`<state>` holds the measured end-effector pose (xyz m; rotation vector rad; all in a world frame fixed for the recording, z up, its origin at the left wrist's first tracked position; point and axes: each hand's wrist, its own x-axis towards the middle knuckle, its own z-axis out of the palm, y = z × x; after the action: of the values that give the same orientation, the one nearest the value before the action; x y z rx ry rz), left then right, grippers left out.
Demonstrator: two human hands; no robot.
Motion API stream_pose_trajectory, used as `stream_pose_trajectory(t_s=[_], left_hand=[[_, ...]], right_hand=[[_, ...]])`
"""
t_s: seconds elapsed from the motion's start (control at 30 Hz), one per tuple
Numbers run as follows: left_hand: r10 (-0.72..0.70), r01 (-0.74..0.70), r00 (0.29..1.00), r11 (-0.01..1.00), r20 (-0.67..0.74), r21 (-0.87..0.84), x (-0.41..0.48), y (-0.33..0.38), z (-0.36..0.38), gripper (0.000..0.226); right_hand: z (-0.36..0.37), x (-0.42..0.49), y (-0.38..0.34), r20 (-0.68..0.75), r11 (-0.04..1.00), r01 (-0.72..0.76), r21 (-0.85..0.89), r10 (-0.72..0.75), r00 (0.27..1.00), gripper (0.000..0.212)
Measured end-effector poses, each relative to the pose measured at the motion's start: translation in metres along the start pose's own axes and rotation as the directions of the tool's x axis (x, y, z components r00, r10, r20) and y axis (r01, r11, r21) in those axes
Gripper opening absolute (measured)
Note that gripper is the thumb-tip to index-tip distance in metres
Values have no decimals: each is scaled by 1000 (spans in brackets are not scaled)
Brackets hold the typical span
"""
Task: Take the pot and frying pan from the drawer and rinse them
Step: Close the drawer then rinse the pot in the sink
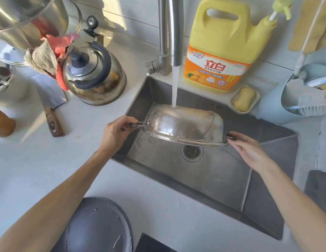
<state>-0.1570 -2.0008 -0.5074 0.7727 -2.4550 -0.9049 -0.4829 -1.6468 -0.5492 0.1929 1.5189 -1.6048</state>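
A stainless steel pot (184,124) is held upside down over the sink (213,175), its bottom under the running tap (175,30). Water falls onto the pot's upturned base. My left hand (116,131) grips the pot's left wire handle. My right hand (247,148) holds the right handle at the rim. A dark frying pan (96,226) lies on the counter at the bottom left, in front of the sink, partly hidden by my left forearm.
A steel kettle (95,77) and a cleaver (51,99) lie on the counter left of the sink. A yellow detergent jug (220,44), a soap dish (245,98) and a blue brush holder (293,99) stand behind and right of it. Large steel pots (25,20) sit at the top left.
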Motion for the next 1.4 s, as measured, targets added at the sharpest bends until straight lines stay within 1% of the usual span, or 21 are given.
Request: stream_pose_trajectory(t_s=[0.13,0.2,0.27,0.33,0.4,0.5,0.57,0.7,0.77,0.83,0.9,0.97,1.07,1.17,1.23,1.27,1.37,1.4], left_hand=[[80,-80,997,996,-12,35,0,-3,-3,14],[90,-89,996,995,-12,44,0,-5,-3,14],[98,-98,995,994,-10,57,-2,-5,-3,14],[114,-113,993,992,-11,61,-3,-5,-1,14],[126,-126,992,991,-12,53,-4,-4,1,15],[126,-125,992,991,-15,47,-1,-3,3,11],[93,-93,995,996,-31,13,0,-3,4,9],[-35,33,998,999,-49,-38,3,-8,5,11],[-120,117,992,991,-34,-67,5,-8,4,18],[-179,176,984,977,-16,-119,6,-6,3,28],[-240,241,970,951,28,-191,7,-5,3,37],[-275,287,957,935,88,-210,9,-8,1,36],[-291,319,938,937,186,-140,13,-13,-3,33],[-282,309,924,948,259,-71,15,-13,-5,28],[-275,316,904,945,326,-80,15,-12,-7,27],[-271,321,894,943,358,-87,15,-12,-8,29],[-263,335,849,939,459,-81,16,-10,-14,50],[-266,352,834,931,484,-94,16,-9,-15,49]], right_hand=[[-3,7,7,27,983,-70,169,66,997,29],[-1,8,9,2,971,-75,226,76,997,22],[3,9,7,-52,978,-77,196,88,995,19],[6,10,3,-68,984,-106,146,116,991,22],[8,11,-1,-43,984,-146,102,151,988,27],[7,9,-7,10,980,-178,86,178,984,32],[6,5,-10,68,980,-192,43,189,980,35],[5,-2,-16,157,975,-168,-147,191,969,47],[5,-3,-18,176,971,-129,-201,165,970,50],[6,-5,-21,184,970,-91,-227,135,974,50],[6,-6,-24,193,968,-62,-245,111,975,47],[7,-8,-28,196,966,-43,-256,96,976,45],[6,-13,-32,200,962,-24,-273,81,976,46],[4,-17,-33,209,954,4,-300,62,976,48],[2,-19,-33,209,951,34,-307,33,977,45],[1,-19,-33,208,950,46,-308,20,978,45],[-5,-22,-35,223,937,81,-339,-4,975,48],[-6,-24,-36,227,927,93,-363,-8,974,47]])
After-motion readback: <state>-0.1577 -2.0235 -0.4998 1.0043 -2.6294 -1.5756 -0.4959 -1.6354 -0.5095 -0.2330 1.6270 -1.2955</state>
